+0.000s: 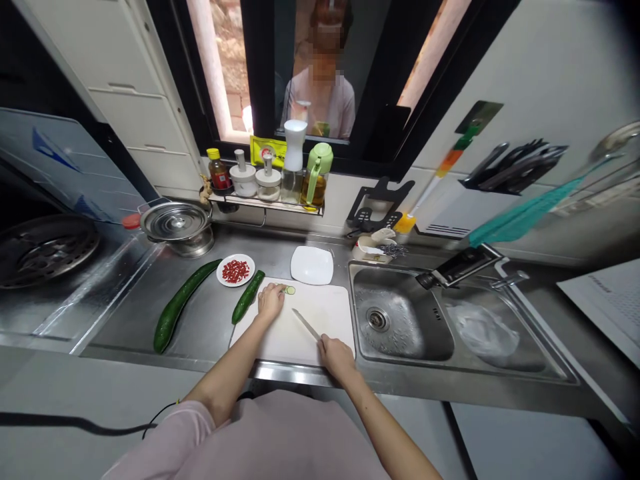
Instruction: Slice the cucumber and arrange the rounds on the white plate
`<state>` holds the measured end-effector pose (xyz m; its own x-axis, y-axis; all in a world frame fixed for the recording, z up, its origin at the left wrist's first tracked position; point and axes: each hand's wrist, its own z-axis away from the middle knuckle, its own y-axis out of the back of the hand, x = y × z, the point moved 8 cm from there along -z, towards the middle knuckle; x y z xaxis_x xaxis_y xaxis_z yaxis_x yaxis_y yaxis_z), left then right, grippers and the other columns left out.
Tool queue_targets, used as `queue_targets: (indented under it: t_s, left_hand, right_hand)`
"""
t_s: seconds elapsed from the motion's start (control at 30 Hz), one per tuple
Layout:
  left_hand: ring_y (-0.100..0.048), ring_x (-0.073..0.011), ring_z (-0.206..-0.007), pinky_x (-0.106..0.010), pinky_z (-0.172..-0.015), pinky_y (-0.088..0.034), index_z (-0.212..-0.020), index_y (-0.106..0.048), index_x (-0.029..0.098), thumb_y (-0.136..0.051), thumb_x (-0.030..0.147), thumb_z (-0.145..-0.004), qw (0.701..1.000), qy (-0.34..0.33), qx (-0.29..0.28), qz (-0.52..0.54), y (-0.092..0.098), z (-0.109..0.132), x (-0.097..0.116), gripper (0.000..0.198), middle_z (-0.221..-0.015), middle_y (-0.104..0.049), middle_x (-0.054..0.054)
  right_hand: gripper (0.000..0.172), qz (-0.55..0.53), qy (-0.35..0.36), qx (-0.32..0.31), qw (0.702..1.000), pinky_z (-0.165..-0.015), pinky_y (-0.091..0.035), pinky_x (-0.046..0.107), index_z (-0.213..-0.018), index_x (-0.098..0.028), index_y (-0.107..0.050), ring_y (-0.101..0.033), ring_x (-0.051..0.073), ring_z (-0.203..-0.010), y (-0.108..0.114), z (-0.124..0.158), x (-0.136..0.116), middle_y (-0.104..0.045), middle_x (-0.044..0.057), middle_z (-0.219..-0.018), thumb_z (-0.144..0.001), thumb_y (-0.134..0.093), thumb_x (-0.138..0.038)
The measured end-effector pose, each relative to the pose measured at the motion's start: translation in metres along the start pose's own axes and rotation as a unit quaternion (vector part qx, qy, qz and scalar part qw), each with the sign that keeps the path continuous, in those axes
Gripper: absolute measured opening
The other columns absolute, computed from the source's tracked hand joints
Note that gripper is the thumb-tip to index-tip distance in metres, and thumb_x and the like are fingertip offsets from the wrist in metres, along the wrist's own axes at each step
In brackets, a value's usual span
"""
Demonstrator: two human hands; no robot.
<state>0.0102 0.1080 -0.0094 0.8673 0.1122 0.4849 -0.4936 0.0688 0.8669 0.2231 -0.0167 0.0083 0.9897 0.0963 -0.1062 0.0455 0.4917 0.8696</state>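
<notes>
My right hand (337,357) grips the handle of a kitchen knife (306,325), its blade angled up and left over the white cutting board (320,313). At the board's upper left, my left hand (271,300) has its fingers drawn together on a thin cucumber slice (291,291); part of what is under the fingertips is hidden. Just left of that hand, a length of cucumber (248,298) lies slantwise on the board's left edge. Farther left on the counter is a longer, whole cucumber (183,308).
A white plate of chopped red pieces (235,270) stands behind the cucumbers. An empty white dish (312,265) touches the board's back edge. The sink (400,327) lies right of the board. A condiment shelf (270,200) hangs behind; a lidded metal pot (177,227) stands back left.
</notes>
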Motion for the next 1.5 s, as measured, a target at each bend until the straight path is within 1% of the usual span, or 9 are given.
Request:
queue_targets:
  t_s: [0.17, 0.33, 0.5, 0.67, 0.93, 1.1, 1.2, 1.37, 1.5]
  left_hand:
    - [-0.050, -0.0256, -0.112, -0.039, -0.096, -0.033, -0.125, -0.060, 0.029, -0.044, 0.028, -0.092, 0.996, -0.044, -0.049, -0.051, -0.014, -0.018, 0.016, 0.037, -0.115, -0.056, -0.010]
    - [-0.050, -0.0267, -0.111, -0.039, -0.093, -0.033, -0.122, -0.062, 0.027, -0.042, 0.030, -0.093, 0.990, -0.076, -0.066, -0.099, -0.017, -0.025, 0.026, 0.035, -0.115, -0.055, -0.011]
    - [-0.051, -0.0254, -0.107, -0.038, -0.091, -0.033, -0.112, -0.066, 0.025, -0.041, 0.027, -0.093, 0.985, -0.107, -0.066, -0.117, -0.016, -0.026, 0.031, 0.031, -0.111, -0.057, -0.010]
    - [-0.051, -0.0244, -0.106, -0.037, -0.091, -0.033, -0.109, -0.065, 0.024, -0.044, 0.023, -0.091, 0.987, -0.104, -0.058, -0.104, -0.017, -0.027, 0.030, 0.027, -0.111, -0.058, -0.009]
    - [-0.052, -0.0235, -0.104, -0.035, -0.089, -0.034, -0.096, -0.064, 0.021, -0.046, 0.014, -0.087, 0.991, -0.108, -0.034, -0.078, -0.010, -0.023, 0.034, 0.021, -0.106, -0.063, -0.008]
    - [-0.053, -0.0233, -0.103, -0.035, -0.088, -0.034, -0.091, -0.063, 0.021, -0.048, 0.015, -0.087, 0.995, -0.086, -0.028, -0.042, -0.004, -0.018, 0.032, 0.017, -0.103, -0.067, -0.007]
    - [-0.056, -0.0223, -0.101, -0.034, -0.088, -0.034, -0.091, -0.063, 0.022, -0.049, 0.017, -0.086, 0.998, -0.050, -0.024, -0.008, 0.003, -0.014, 0.025, 0.016, -0.099, -0.069, -0.004]
    - [-0.061, -0.0185, -0.094, -0.031, -0.086, -0.034, -0.092, -0.065, 0.025, -0.056, 0.024, -0.083, 0.996, 0.060, -0.035, 0.054, 0.014, 0.006, -0.006, 0.013, -0.093, -0.072, 0.000]
    - [-0.063, -0.0162, -0.088, -0.029, -0.084, -0.034, -0.092, -0.066, 0.026, -0.062, 0.029, -0.079, 0.989, 0.103, -0.073, 0.071, 0.012, 0.037, -0.031, 0.014, -0.088, -0.073, 0.002]
  right_hand:
    - [0.033, -0.006, -0.007, -0.006, 1.000, -0.078, -0.044, 0.031, -0.110, -0.018, -0.060, -0.067, 0.024, -0.096, 0.000, 0.000, 0.001, -0.070, 0.014, -0.100, -0.099, -0.031, -0.030]
    - [0.034, -0.006, -0.007, -0.011, 1.000, -0.077, -0.044, 0.031, -0.110, -0.018, -0.060, -0.066, 0.024, -0.096, -0.002, -0.001, 0.001, -0.070, 0.014, -0.099, -0.098, -0.030, -0.031]
    - [0.034, -0.006, -0.017, -0.012, 1.000, -0.077, -0.043, 0.031, -0.109, -0.018, -0.061, -0.067, 0.024, -0.095, -0.001, -0.002, 0.003, -0.070, 0.015, -0.100, -0.098, -0.030, -0.030]
    - [0.033, -0.014, -0.013, -0.014, 1.000, -0.077, -0.043, 0.031, -0.109, -0.018, -0.061, -0.066, 0.024, -0.095, 0.000, -0.001, 0.003, -0.070, 0.015, -0.100, -0.098, -0.033, -0.030]
    - [0.034, -0.011, -0.007, -0.011, 1.000, -0.078, -0.043, 0.031, -0.110, -0.017, -0.060, -0.066, 0.024, -0.096, -0.001, -0.001, 0.002, -0.070, 0.015, -0.100, -0.098, -0.031, -0.030]
    - [0.033, -0.009, -0.009, -0.006, 1.000, -0.077, -0.043, 0.030, -0.109, -0.017, -0.060, -0.066, 0.024, -0.095, 0.000, 0.000, 0.002, -0.070, 0.014, -0.099, -0.098, -0.031, -0.030]
    - [0.034, -0.002, -0.004, 0.001, 1.000, -0.076, -0.043, 0.031, -0.108, -0.017, -0.060, -0.067, 0.024, -0.094, -0.001, -0.001, 0.002, -0.070, 0.014, -0.098, -0.099, -0.029, -0.030]
    - [0.035, 0.000, 0.005, 0.009, 1.000, -0.076, -0.043, 0.030, -0.108, -0.017, -0.060, -0.067, 0.023, -0.093, 0.000, -0.002, 0.002, -0.070, 0.014, -0.096, -0.099, -0.030, -0.032]
    - [0.034, 0.004, 0.007, 0.003, 1.000, -0.077, -0.043, 0.030, -0.108, -0.017, -0.059, -0.067, 0.023, -0.094, 0.002, -0.001, 0.000, -0.070, 0.014, -0.098, -0.099, -0.030, -0.032]
